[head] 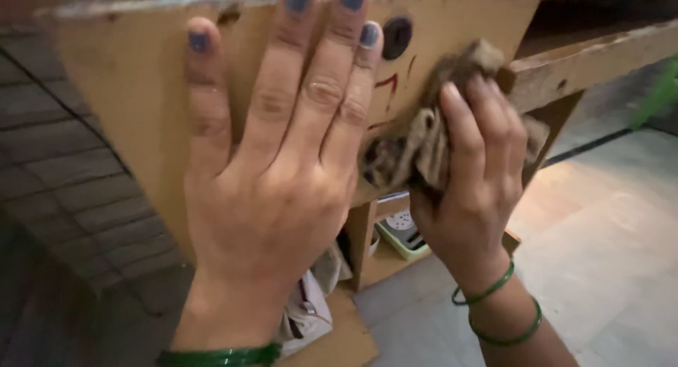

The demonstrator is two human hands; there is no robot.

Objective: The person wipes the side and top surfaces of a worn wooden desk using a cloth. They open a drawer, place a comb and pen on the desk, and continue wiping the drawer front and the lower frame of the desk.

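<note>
Wooden board (141, 77) fills view; left hand (275, 176) flat on it, right hand (470, 176) clutching rag (417, 141) just beside.

Red painted marks (388, 84) on tan wooden board, beside dark round spot. Small green-rimmed device with pale round dial face (401, 229) low under desk, between hands; details blurred.

A pale tiled floor (607, 240) is seen at the right, lit warmly. Dark brick paving (63, 190) is seen at the left. A wooden shelf frame (367, 247) is set below.
</note>
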